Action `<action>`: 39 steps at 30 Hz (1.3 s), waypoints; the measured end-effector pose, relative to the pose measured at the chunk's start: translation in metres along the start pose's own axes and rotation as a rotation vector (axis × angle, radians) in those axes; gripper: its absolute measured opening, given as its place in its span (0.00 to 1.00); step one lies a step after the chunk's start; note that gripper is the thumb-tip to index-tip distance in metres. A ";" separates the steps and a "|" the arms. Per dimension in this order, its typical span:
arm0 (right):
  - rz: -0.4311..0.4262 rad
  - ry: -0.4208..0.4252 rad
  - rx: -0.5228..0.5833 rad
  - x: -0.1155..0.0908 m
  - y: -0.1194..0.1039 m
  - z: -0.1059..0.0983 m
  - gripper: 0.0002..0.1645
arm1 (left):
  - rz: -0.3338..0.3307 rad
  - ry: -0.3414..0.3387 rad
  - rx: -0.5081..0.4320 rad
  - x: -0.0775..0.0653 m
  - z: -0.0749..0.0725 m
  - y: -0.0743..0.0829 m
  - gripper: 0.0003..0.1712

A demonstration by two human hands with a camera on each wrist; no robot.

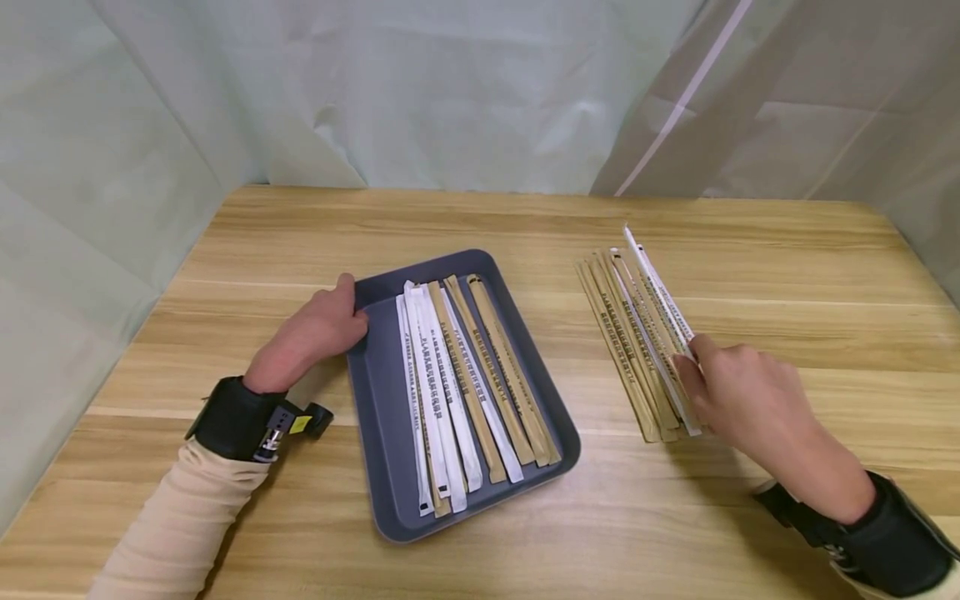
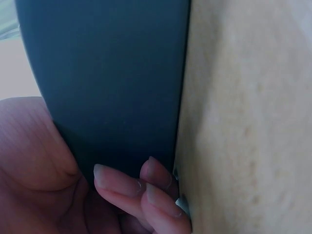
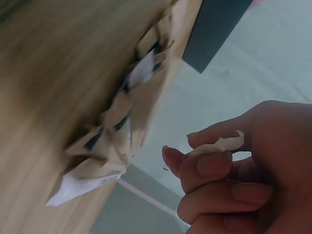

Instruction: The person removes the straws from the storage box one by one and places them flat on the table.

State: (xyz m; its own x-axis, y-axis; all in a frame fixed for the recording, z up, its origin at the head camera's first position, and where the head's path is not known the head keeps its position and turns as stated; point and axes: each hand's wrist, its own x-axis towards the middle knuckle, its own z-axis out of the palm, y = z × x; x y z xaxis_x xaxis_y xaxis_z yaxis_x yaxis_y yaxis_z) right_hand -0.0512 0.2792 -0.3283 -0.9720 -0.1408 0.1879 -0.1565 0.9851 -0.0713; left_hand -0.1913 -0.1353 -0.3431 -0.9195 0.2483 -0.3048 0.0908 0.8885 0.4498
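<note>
A dark grey tray (image 1: 363, 433) lies tilted on the table, holding several white and brown paper-wrapped straws (image 1: 480, 375) side by side. My left hand (image 1: 315, 327) grips its far left corner, thumb over the rim; in the left wrist view the fingertips (image 2: 117, 183) press against the tray's outer wall (image 2: 112, 78). My right hand (image 1: 757, 400) pinches a white paper-wrapped straw (image 1: 660, 287) near its lower end, raised above a loose bunch. The crumpled wrapper end (image 3: 219, 145) sticks out between thumb and fingers in the right wrist view.
To the right of the tray, a bunch of brown and white wrapped straws (image 1: 626, 358) lies on the wooden table (image 1: 247, 250). Pale hanging sheets (image 1: 465, 92) surround the table at the back and sides. Each wrist wears a black strap (image 1: 236, 417) with a small camera.
</note>
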 end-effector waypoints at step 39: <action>-0.049 0.159 -0.031 0.009 -0.005 -0.001 0.10 | -0.019 -0.007 -0.003 -0.003 -0.001 0.003 0.29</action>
State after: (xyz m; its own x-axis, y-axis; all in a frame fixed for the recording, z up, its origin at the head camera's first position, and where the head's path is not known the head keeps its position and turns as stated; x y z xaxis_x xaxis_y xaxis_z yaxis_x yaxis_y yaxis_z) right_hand -0.0590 0.2727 -0.3253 -0.9230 -0.1737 0.3433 -0.1950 0.9804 -0.0283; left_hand -0.1889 -0.1333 -0.3401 -0.9185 0.2336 -0.3190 0.0719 0.8920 0.4463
